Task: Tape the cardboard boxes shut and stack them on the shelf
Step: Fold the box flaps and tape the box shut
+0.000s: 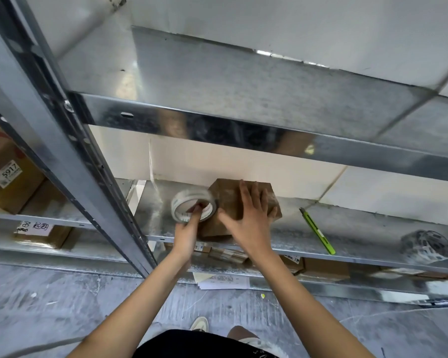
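A small cardboard box [226,202] sits on the middle level of a galvanised metal shelf [360,228], near its front edge. The person's right hand [251,218] lies flat on top of the box, fingers straight and spread, pressing down. The left hand [188,228] grips a roll of clear tape [192,204] just beside the box's left side, fingers hooked through the core. A green utility knife [317,231] lies on the same level to the right, well apart from the box. More cartons [11,174] stand in the neighbouring bay at left.
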Available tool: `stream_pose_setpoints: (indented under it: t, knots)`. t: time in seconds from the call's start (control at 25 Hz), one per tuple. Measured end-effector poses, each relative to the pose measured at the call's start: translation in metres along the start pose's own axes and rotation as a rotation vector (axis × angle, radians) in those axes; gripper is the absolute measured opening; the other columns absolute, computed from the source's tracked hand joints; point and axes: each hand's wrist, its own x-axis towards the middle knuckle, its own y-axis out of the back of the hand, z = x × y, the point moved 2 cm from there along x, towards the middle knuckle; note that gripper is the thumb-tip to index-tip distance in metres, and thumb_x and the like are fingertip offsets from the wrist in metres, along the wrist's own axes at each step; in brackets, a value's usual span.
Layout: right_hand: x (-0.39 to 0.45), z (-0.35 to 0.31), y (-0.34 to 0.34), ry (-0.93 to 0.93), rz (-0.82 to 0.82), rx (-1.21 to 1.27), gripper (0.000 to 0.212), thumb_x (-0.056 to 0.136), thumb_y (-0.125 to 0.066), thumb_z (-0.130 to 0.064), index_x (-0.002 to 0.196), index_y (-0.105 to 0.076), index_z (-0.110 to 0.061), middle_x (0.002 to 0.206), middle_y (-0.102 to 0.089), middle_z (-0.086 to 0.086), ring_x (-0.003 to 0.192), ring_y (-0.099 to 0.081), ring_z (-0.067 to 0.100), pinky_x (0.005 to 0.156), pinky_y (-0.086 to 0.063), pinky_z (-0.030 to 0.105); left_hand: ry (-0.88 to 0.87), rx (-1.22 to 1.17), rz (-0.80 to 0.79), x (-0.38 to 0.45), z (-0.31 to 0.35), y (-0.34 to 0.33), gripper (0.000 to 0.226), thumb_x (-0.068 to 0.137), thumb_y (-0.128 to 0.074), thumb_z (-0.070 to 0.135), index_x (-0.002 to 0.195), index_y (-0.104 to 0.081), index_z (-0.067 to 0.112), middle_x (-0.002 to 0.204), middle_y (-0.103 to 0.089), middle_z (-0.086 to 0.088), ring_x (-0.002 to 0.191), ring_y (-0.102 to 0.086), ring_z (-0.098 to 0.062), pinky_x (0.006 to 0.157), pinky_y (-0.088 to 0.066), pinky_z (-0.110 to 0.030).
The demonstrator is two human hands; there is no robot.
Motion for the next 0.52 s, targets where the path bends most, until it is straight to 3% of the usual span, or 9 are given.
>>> stream_pose_setpoints:
  t: [0.08, 0.16, 0.28, 0.32, 0.4, 0.44, 0.52]
  knots:
    - [-0.003, 0.003, 0.009, 0.068, 0.071, 0.182, 0.082, 0.079, -0.022, -0.066, 0.152, -0.011, -0.030, 0.160, -0.010, 0.001, 0.147, -0.001, 0.023, 0.117, -0.010, 0.054, -0.262, 0.384, 0.027, -0.008, 0.035, -0.002, 0.043, 0.084, -0.053, 0.058, 0.099, -0.065, 0.019, 0.097, -0.070, -0.010, 0.095, -0.064, -0.029, 0.084, -0.052, -0.040]
    - [-0.008, 0.001, 0.011, 0.156, 0.156, 0.276, 0.064, 0.092, -0.021, -0.045, 0.152, -0.006, -0.030, 0.160, -0.008, -0.001, 0.148, -0.001, 0.016, 0.117, -0.018, 0.050, -0.488, 0.793, 0.079, -0.020, 0.073, -0.010, 0.039, 0.094, -0.049, 0.044, 0.112, -0.060, 0.011, 0.096, -0.068, -0.018, 0.089, -0.063, -0.036, 0.075, -0.050, -0.037]
    - [-0.011, 0.002, 0.014, 0.142, 0.228, 0.346, 0.059, 0.100, -0.026, -0.020, 0.152, -0.002, -0.031, 0.160, -0.004, -0.001, 0.146, -0.014, 0.019, 0.113, -0.031, 0.043, -0.684, 1.143, 0.135, -0.027, 0.111, -0.025, 0.033, 0.097, -0.045, 0.029, 0.126, -0.051, 0.014, 0.100, -0.067, -0.020, 0.093, -0.060, -0.040, 0.076, -0.045, -0.040]
    - [-0.009, 0.004, 0.015, 0.094, 0.210, 0.375, 0.058, 0.101, -0.028, -0.016, 0.153, -0.004, -0.029, 0.160, -0.005, 0.000, 0.145, -0.020, 0.021, 0.113, -0.031, 0.030, -0.720, 1.210, 0.130, -0.027, 0.115, -0.029, 0.033, 0.096, -0.045, 0.026, 0.126, -0.050, 0.014, 0.101, -0.066, -0.019, 0.093, -0.059, -0.040, 0.075, -0.044, -0.041]
    - [-0.006, 0.012, 0.014, 0.017, 0.136, 0.400, 0.055, 0.102, -0.028, -0.013, 0.153, -0.010, -0.021, 0.160, -0.010, 0.004, 0.143, -0.022, 0.019, 0.103, -0.015, -0.002, -0.740, 1.329, 0.098, -0.024, 0.112, -0.036, 0.031, 0.096, -0.043, 0.026, 0.124, -0.047, 0.013, 0.098, -0.066, -0.018, 0.089, -0.059, -0.038, 0.070, -0.043, -0.039]
    - [-0.004, 0.017, 0.012, -0.016, 0.109, 0.412, 0.053, 0.102, -0.028, -0.014, 0.152, -0.012, -0.018, 0.159, -0.012, 0.005, 0.144, -0.020, 0.018, 0.097, -0.007, -0.008, -0.748, 1.389, 0.087, -0.022, 0.109, -0.041, 0.029, 0.098, -0.041, 0.028, 0.121, -0.046, 0.011, 0.097, -0.065, -0.017, 0.087, -0.060, -0.036, 0.065, -0.042, -0.037]
    - [-0.001, 0.025, 0.011, -0.056, 0.087, 0.407, 0.051, 0.103, -0.027, -0.021, 0.152, -0.013, -0.017, 0.159, -0.013, 0.004, 0.144, -0.020, 0.018, 0.099, -0.006, -0.005, -0.748, 1.464, 0.089, -0.018, 0.105, -0.052, 0.028, 0.099, -0.037, 0.031, 0.116, -0.045, 0.009, 0.094, -0.064, -0.016, 0.084, -0.061, -0.035, 0.060, -0.035, -0.033]
